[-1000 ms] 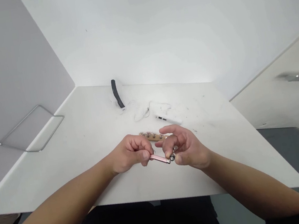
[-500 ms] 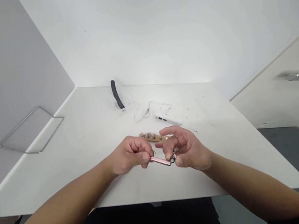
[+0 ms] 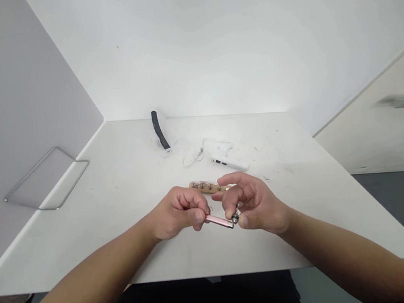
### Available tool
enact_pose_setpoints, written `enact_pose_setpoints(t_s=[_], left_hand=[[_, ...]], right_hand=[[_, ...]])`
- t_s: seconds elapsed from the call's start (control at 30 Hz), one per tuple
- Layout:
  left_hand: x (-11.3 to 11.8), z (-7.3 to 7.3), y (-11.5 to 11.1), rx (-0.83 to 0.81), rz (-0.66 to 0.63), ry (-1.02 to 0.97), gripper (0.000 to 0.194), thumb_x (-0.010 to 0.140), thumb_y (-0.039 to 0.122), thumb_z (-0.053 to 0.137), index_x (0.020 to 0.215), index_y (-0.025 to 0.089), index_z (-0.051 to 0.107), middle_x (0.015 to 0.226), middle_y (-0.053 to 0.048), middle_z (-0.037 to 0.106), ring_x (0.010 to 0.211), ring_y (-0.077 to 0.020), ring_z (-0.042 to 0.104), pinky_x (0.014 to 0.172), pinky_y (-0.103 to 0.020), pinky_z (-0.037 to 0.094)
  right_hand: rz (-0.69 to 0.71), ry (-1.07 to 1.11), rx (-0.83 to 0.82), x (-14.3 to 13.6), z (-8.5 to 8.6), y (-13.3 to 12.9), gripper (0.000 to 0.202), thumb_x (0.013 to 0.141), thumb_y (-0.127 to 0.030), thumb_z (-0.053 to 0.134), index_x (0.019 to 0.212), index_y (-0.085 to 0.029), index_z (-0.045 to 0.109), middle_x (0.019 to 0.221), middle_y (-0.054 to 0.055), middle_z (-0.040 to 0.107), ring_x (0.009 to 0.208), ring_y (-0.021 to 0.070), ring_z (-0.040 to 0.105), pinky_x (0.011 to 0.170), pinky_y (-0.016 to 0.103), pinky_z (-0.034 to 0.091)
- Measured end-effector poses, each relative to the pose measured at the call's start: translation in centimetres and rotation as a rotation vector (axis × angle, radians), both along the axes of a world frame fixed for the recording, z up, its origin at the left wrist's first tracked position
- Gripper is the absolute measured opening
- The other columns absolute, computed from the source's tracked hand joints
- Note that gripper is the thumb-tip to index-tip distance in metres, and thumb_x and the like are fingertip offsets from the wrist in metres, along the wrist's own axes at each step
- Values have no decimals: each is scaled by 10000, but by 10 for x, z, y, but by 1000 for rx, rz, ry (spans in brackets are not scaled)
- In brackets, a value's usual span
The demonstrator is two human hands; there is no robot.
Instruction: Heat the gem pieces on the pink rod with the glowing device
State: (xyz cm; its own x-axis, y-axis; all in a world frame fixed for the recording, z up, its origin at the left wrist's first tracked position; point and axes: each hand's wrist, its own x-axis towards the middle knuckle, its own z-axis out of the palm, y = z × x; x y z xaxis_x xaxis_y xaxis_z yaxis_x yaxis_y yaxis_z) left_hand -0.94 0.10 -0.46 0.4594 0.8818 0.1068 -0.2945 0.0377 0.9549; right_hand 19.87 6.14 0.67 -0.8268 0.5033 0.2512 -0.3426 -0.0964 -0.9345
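My left hand [image 3: 184,211] pinches the end of a slim pink pen-shaped stick [image 3: 218,220] between thumb and fingers. The stick points to the right and slightly down, ending in a silver tip. Between thumb and index finger, my right hand [image 3: 253,202] grips a small rounded metal piece [image 3: 235,217] right at that tip; whether the two are joined I cannot tell. Its other fingers are spread and raised. Just beyond the hands lies a tan strip [image 3: 207,187] bearing several small metal studs, partly hidden by my right hand.
A white device with dark marks on its end [image 3: 230,161] lies behind the strip, beside a thin pale cable [image 3: 193,160]. Further back is a black curved tube [image 3: 159,130]. A bent metal wire frame [image 3: 67,192] stands at the table's left edge. White panels enclose the white table [image 3: 144,170].
The view has shifted slightly. Both hands keep their hold, with the metal piece still at the pink stick's tip and turned a little.
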Motion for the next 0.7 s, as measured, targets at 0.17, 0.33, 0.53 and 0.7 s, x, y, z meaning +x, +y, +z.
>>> enact_pose_setpoints(t_s=[0.17,0.33,0.53,0.7], left_hand=[[0,-1,0,-4,2,2,207,772,314,638,721,120,589,531,-17,553,578,-124,506,603,-284,414],[-4,-4,0,22,4,-27,175,778,296,630,735,130,600,517,-7,538,553,-118,488,580,-277,405],[-9,-3,3,61,84,-68,154,814,262,595,729,134,578,537,-7,550,560,-106,476,589,-278,406],[-10,-4,6,50,90,-74,152,805,256,607,726,132,571,535,1,551,548,-98,470,566,-258,387]], right_hand=[[-9,-7,8,0,0,-1,581,680,-181,743,1206,-226,502,747,-33,679,745,105,645,1050,433,323],[-85,-28,25,3,-1,4,547,689,-218,740,1186,-235,514,731,-34,675,729,107,644,1045,433,343],[-238,-28,-5,10,-2,17,511,679,-260,750,1144,-263,538,724,-53,666,696,97,635,1056,453,343],[-227,-39,27,14,-3,19,505,698,-252,736,1158,-265,528,731,-54,660,704,89,632,1056,439,350]])
